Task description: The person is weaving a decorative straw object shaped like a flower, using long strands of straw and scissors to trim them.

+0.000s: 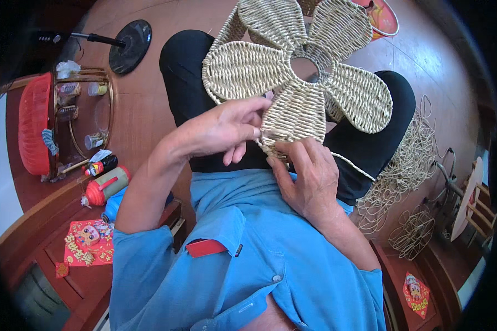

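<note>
A flower-shaped piece woven from straw-coloured cord (294, 113) rests across my lap, with rounded petals around a round centre hole. My left hand (221, 128) grips the left edge of the nearest petal, thumb in front and a finger behind, the other fingers loosely curled. Against that petal's lower edge my right hand (309, 174) is closed, thumb and fingertips pinching the weave. A loose length of cord (352, 165) runs out to the right from beneath my right hand. What lies under those fingertips is hidden.
A heap of loose cord (400, 165) lies on the floor at right, beside a smaller coil (412, 234). At left are a round black stand base (130, 47), a shelf rack with jars and a red cover (36, 124), and a red-and-green flask (107, 185).
</note>
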The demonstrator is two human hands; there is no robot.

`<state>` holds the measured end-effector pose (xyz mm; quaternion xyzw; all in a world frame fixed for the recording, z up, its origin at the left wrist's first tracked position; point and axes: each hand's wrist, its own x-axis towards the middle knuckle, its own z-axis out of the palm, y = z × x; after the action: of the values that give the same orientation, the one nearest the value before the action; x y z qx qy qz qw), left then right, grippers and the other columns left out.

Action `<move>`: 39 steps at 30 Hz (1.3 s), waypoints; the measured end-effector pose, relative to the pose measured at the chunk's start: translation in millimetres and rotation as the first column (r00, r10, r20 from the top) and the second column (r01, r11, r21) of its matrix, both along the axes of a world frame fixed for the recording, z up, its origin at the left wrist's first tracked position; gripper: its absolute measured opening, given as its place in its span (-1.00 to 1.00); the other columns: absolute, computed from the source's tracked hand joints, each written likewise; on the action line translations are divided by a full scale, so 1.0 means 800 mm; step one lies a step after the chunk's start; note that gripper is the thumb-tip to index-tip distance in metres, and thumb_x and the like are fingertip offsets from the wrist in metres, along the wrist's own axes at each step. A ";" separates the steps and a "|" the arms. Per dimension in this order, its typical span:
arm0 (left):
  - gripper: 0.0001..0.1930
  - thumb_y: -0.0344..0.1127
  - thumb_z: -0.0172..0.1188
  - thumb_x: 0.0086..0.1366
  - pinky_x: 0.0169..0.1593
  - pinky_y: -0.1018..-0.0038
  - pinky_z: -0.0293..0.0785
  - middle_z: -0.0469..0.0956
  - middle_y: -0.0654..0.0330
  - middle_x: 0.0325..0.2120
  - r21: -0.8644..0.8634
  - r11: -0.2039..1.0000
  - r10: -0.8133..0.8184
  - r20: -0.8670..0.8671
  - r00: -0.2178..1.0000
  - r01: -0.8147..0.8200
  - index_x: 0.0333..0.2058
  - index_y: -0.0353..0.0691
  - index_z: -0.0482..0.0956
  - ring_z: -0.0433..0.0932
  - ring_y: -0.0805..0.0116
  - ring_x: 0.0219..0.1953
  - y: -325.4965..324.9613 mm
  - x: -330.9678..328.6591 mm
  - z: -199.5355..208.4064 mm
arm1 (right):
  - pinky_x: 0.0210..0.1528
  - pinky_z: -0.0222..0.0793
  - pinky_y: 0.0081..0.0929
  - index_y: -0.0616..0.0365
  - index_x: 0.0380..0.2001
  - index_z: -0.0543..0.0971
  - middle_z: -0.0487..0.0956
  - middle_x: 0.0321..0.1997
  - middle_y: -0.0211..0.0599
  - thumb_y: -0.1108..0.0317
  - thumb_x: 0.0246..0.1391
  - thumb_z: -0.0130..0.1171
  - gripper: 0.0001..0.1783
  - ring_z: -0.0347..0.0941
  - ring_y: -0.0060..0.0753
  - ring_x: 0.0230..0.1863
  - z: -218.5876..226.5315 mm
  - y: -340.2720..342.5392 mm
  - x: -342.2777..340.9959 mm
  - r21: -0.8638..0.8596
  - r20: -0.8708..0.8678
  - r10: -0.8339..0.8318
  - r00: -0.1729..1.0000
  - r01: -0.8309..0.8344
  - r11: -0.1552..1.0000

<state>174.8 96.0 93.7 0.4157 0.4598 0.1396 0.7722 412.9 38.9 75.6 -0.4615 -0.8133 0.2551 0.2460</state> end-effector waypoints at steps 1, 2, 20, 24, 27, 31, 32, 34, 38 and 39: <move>-0.47 -0.53 0.01 0.49 -0.64 0.61 0.50 0.52 0.15 -0.25 0.012 1.000 0.012 0.013 1.000 -0.012 0.40 -0.46 0.25 0.58 0.50 -0.61 0.000 0.000 0.000 | -0.19 0.43 -0.19 0.06 -0.14 0.64 0.53 -0.28 -0.26 0.29 0.10 0.49 -0.71 0.55 -0.13 -0.25 0.001 0.000 0.000 0.015 0.002 -0.001 1.000 0.001 1.000; -0.47 -0.54 0.00 0.48 -0.64 0.60 0.51 0.52 0.16 -0.27 0.047 0.999 0.018 -0.060 0.998 -0.016 0.39 -0.46 0.28 0.59 0.50 -0.61 0.000 0.002 0.000 | -0.19 0.43 -0.19 0.06 -0.14 0.64 0.53 -0.28 -0.26 0.29 0.10 0.49 -0.71 0.55 -0.13 -0.25 0.002 0.001 0.000 0.016 0.009 0.016 1.000 -0.016 1.000; -0.73 -0.30 0.06 0.55 -0.59 0.60 0.21 0.49 0.13 -0.36 -0.366 0.594 0.801 0.355 0.482 -0.717 0.09 -0.30 0.52 0.18 0.57 -0.66 -0.093 -0.064 -0.002 | -0.23 0.29 -0.29 -0.03 -0.17 0.69 0.54 -0.31 -0.43 0.29 0.07 0.51 -0.74 0.50 -0.31 -0.29 0.000 0.000 -0.002 0.136 0.003 -0.020 1.000 0.020 0.991; -0.80 -0.28 0.13 0.56 -0.61 0.61 0.16 0.39 0.29 -0.53 -0.297 0.524 0.850 0.239 0.469 -0.798 0.00 -0.26 0.56 0.15 0.60 -0.68 -0.084 -0.084 -0.025 | -0.20 0.29 -0.29 -0.03 -0.09 0.69 0.53 -0.30 -0.45 0.32 0.02 0.49 -0.66 0.49 -0.33 -0.25 0.007 0.003 -0.006 0.141 0.009 -0.023 1.000 0.022 0.990; -0.89 -0.30 0.26 0.51 -0.64 0.59 0.02 0.28 0.46 -0.66 -0.252 0.342 0.939 0.132 0.319 -0.905 -0.10 -0.18 0.61 0.10 0.64 -0.71 -0.080 -0.126 -0.038 | -0.16 0.29 -0.28 -0.02 -0.07 0.67 0.51 -0.28 -0.44 0.35 0.02 0.44 -0.64 0.48 -0.33 -0.21 0.008 0.007 -0.015 0.157 0.003 0.004 1.000 -0.004 0.988; -0.89 -0.26 0.35 0.48 -0.66 0.56 -0.05 0.24 0.53 -0.73 0.027 0.090 0.986 -0.144 0.085 -0.996 -0.13 -0.13 0.67 0.06 0.64 -0.76 -0.096 -0.226 -0.038 | -0.11 0.31 -0.27 0.00 -0.13 0.65 0.47 -0.28 -0.40 0.33 0.04 0.38 -0.72 0.46 -0.32 -0.19 0.000 0.017 -0.033 0.141 -0.009 0.058 0.998 -0.056 0.988; -0.88 -0.25 0.35 0.48 -0.67 0.55 -0.05 0.25 0.53 -0.73 0.085 0.140 0.983 -0.130 0.128 -0.987 -0.13 -0.12 0.67 0.06 0.64 -0.76 -0.101 -0.250 -0.042 | -0.11 0.31 -0.26 0.01 -0.24 0.61 0.45 -0.31 -0.39 0.33 0.02 0.35 -0.80 0.46 -0.31 -0.20 -0.003 0.019 -0.038 0.141 0.002 0.054 0.999 -0.054 0.989; -0.88 -0.24 0.35 0.49 -0.67 0.55 -0.03 0.25 0.53 -0.73 0.160 0.104 0.983 -0.167 0.077 -0.982 -0.13 -0.12 0.67 0.06 0.64 -0.76 -0.105 -0.297 -0.045 | -0.11 0.32 -0.27 0.01 -0.27 0.60 0.44 -0.31 -0.38 0.33 0.02 0.32 -0.82 0.46 -0.32 -0.20 -0.008 0.024 -0.044 0.190 0.018 0.050 0.999 -0.053 0.980; -0.64 -0.23 0.37 0.47 -0.69 0.51 -0.06 0.20 0.51 -0.75 0.281 -0.011 0.990 -0.132 -0.050 -0.959 -0.49 0.08 0.39 0.07 0.60 -0.78 -0.120 -0.397 -0.020 | -0.17 0.31 -0.30 0.01 -0.31 0.54 0.43 -0.33 -0.36 0.33 0.04 0.24 -0.87 0.47 -0.33 -0.22 -0.013 0.027 -0.058 0.271 0.020 0.040 0.999 -0.044 0.961; -0.65 -0.21 0.32 0.52 -0.71 0.52 -0.05 0.19 0.50 -0.75 0.270 -0.133 0.977 -0.126 -0.172 -0.954 -0.47 0.07 0.39 0.07 0.61 -0.78 -0.124 -0.422 -0.009 | -0.18 0.31 -0.31 0.01 -0.31 0.54 0.42 -0.34 -0.37 0.32 0.05 0.23 -0.87 0.46 -0.34 -0.23 -0.014 0.028 -0.060 0.265 0.013 0.034 0.999 -0.037 0.964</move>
<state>-162.7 -3.3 86.6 -0.0271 0.7141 0.6283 0.3076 364.7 61.6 64.1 -0.4110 -0.8492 0.1465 0.2974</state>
